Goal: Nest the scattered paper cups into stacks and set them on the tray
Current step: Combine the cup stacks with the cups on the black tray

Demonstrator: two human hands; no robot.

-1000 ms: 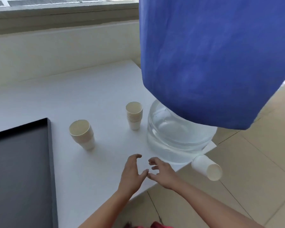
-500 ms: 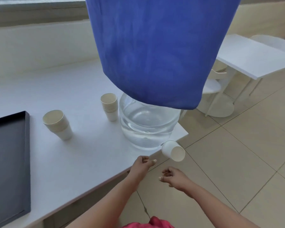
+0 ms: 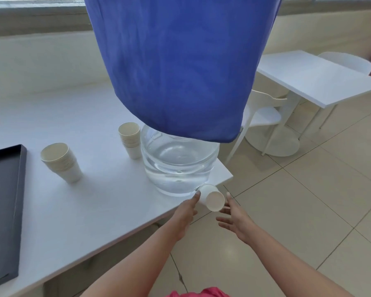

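A single white paper cup lies on its side at the table's front right corner, mouth toward me, against the base of the water jug. My left hand reaches out with straight fingers, its fingertip touching the cup's left side. On the cup's right, my right hand has its fingers spread, close to the rim; I cannot tell if it touches. Two nested cup stacks stand on the table: a wide one near the tray and a taller one beside the jug. The black tray lies at the left.
A large clear water jug under a blue cloth cover fills the table's right end. Beyond the white table are a tiled floor, a white chair and a second white table.
Both hands moved forward from the table edge to either side of the lying cup, and their curled fingers straightened. The cup has stayed at the corner.
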